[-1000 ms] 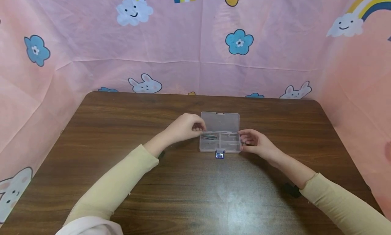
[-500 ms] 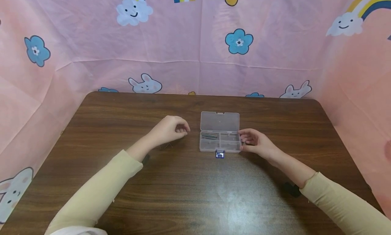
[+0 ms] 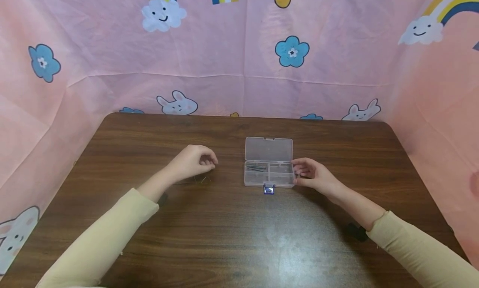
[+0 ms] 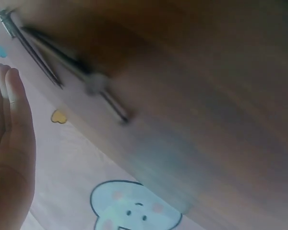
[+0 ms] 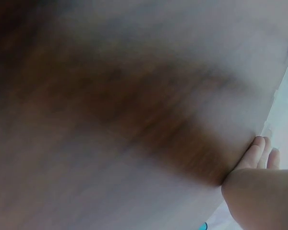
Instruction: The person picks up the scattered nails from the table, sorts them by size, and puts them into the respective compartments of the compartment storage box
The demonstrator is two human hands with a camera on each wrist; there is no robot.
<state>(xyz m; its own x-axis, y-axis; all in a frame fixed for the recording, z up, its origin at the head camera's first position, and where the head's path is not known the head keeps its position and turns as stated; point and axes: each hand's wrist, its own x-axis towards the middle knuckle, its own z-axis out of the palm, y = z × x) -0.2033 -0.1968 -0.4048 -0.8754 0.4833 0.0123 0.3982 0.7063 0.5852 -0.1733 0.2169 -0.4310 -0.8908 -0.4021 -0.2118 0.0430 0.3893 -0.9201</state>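
Observation:
A clear plastic compartment box lies with its lid up, its blue latch facing the near side. Inside the back left compartment are several thin metal nail-like pieces. My right hand holds the box's right side, thumb near the front corner and index finger near the hinge. To the left, my left hand hovers low over the table, fingers loosely bent with nothing visible in them. Slender metal pieces lie below it; the left wrist view shows them larger, as long dark shafts.
The brown wood-grain table reaches back to a pink printed cloth, which also hangs along both sides. Dark wrist mounts sit under the forearms.
My left hand has left the box's left edge and moved left, over the loose metal pieces. The right hand and the box have stayed in place.

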